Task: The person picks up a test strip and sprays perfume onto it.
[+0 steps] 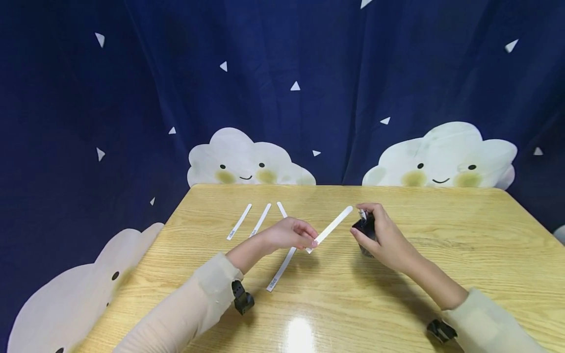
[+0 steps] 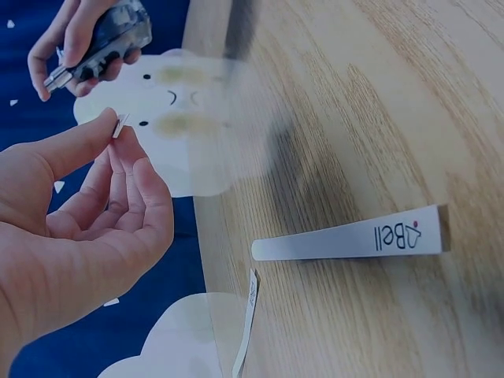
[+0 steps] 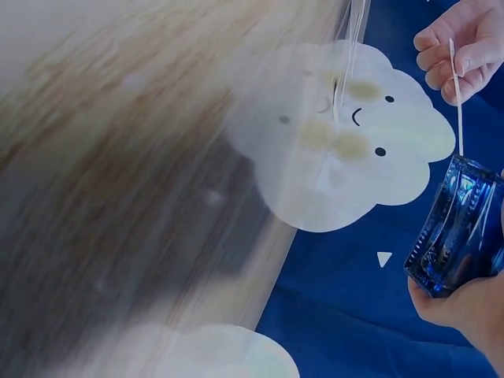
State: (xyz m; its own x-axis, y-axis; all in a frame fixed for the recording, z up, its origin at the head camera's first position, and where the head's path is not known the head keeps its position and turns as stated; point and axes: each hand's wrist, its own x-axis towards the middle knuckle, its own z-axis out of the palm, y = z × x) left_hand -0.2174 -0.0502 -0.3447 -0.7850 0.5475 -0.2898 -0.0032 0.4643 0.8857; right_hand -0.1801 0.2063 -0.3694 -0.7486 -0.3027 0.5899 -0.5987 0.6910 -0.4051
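My left hand pinches a white perfume test strip near its lower end, between thumb and fingertips. The strip slants up to the right, its rounded tip close to the bottle's top in the head view. My right hand grips a dark glass perfume bottle with a silver spray neck, the index finger on top at the nozzle. In the right wrist view the bottle looks blue and see-through. Both hands are raised above the table.
Several more white test strips lie on the wooden table: one strip at the left, a strip below my left hand, others behind it. A printed strip shows "Bell". A dark blue curtain with clouds hangs behind.
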